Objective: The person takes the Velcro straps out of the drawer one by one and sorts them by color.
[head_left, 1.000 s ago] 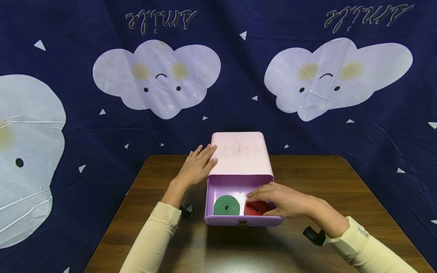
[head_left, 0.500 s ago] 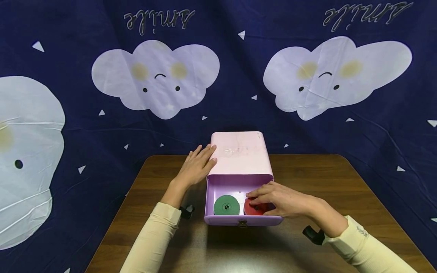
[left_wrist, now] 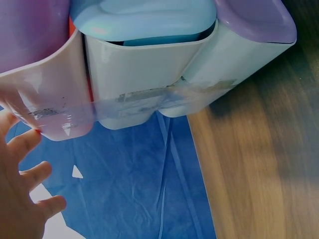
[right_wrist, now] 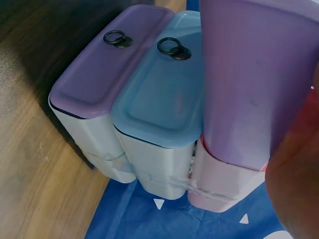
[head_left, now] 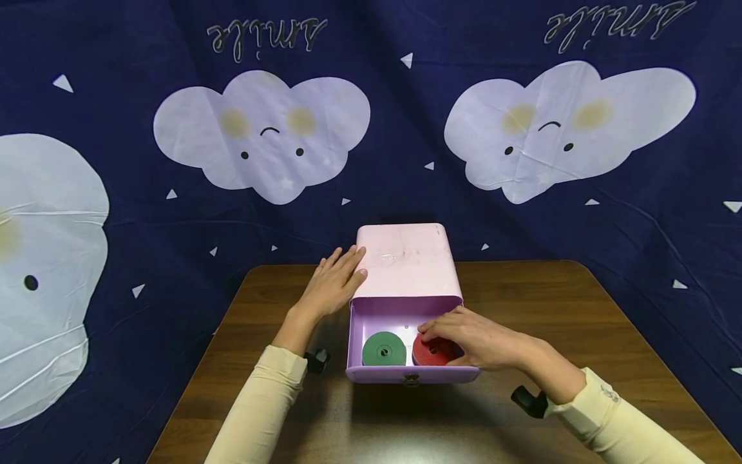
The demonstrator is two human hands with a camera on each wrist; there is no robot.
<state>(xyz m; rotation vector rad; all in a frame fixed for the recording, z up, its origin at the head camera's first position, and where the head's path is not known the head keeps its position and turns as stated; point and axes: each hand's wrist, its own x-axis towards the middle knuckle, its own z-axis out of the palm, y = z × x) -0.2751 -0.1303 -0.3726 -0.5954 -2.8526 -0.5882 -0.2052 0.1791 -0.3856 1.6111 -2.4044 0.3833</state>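
On the table stands a pink drawer unit (head_left: 406, 261) with its purple top drawer (head_left: 413, 374) pulled out. Inside the drawer, a green roll (head_left: 384, 348) lies on the left and a red roll (head_left: 428, 350) on the right, each a wound strip with a small core. My right hand (head_left: 484, 338) reaches in over the drawer's right side and holds the red roll, fingers over its far edge and thumb at its near right. Against the unit's left side rests my left hand (head_left: 332, 280), fingers extended; the left wrist view shows those fingers (left_wrist: 37, 174) spread near the pink wall.
Below the open drawer, the wrist views show a blue drawer (right_wrist: 162, 94) and another purple drawer (right_wrist: 112, 64), both pushed in. Clear tape (left_wrist: 134, 99) runs across the unit's side. A dark blue cloth with clouds (head_left: 400, 129) hangs behind the wooden table (head_left: 522, 290).
The fingers of my right hand have closed a little around the red roll, which has shifted slightly. My left hand stays against the unit.
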